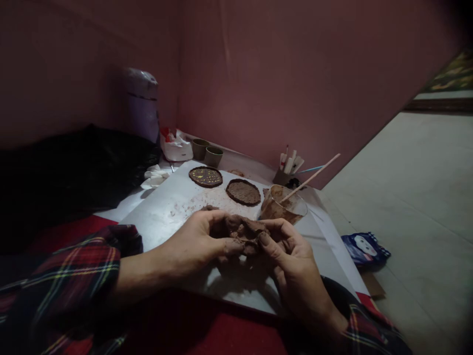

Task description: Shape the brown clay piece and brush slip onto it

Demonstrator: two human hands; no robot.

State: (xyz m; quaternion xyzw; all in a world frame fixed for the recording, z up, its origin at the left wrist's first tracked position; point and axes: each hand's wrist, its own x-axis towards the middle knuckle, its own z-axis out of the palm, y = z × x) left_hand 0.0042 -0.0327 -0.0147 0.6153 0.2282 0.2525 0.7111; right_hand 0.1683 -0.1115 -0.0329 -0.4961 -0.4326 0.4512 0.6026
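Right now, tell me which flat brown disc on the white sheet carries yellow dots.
The left-hand flat brown disc: yellow dots speckle its face, while the right-hand flat brown disc is plain brown.

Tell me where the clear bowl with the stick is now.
The clear bowl is right of centre in the head view, just beyond the right hand, with the plain brown disc to its left and the dark holder behind it.

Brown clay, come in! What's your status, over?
Left hand, right hand: both gripping brown clay. Clear cup with stick just beyond right hand. Over.
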